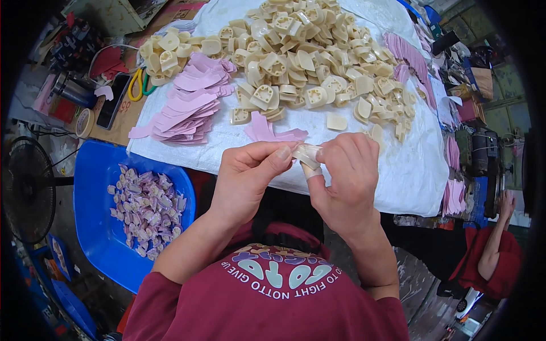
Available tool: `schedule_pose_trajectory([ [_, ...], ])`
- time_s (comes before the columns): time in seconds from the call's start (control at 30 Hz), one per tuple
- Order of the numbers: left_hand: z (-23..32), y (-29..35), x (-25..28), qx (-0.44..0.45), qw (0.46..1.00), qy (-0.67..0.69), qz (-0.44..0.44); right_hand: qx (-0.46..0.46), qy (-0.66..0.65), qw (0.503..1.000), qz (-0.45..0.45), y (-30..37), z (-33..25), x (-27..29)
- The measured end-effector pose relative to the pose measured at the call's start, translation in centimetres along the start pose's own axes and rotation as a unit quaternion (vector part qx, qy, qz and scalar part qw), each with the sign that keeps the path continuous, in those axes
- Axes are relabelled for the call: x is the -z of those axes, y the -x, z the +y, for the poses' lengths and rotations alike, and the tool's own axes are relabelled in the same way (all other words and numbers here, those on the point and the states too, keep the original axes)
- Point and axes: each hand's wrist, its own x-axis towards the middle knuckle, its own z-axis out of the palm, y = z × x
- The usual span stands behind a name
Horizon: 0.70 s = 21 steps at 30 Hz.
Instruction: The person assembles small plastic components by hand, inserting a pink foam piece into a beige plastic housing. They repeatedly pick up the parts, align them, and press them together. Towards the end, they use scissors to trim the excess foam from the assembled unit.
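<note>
I see left grip [242, 176] and right grip [350, 179] pinching one cream piece [307, 154] between them | pink strips [270, 132] just beyond | tub [88, 187] off left grip's outer side | cream pile [304, 59] farthest, past both grips

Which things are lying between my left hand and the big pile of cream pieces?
In the head view, several overlapping pink strips on the white cloth.
</note>
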Motion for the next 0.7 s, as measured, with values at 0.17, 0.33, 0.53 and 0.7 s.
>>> schedule_pose_trajectory([
  [0.17,0.3,-1.1,1.4,0.024,0.988,-0.143,-0.053,0.025,-0.008,0.999,-0.034,0.3,1.1,-1.5],
  [0.33,0.9,-3.2,3.1,0.137,0.981,-0.042,-0.134,0.04,-0.058,0.997,-0.031,0.8,1.8,-1.1],
  [0.53,1.9,-4.3,3.4,0.126,0.949,-0.184,-0.225,0.015,-0.113,0.993,-0.041,1.1,1.5,-1.8],
  [0.7,1.3,-4.0,2.5,0.111,0.98,-0.073,-0.151,-0.164,-0.239,0.956,-0.041,2.3,2.1,-2.6],
])
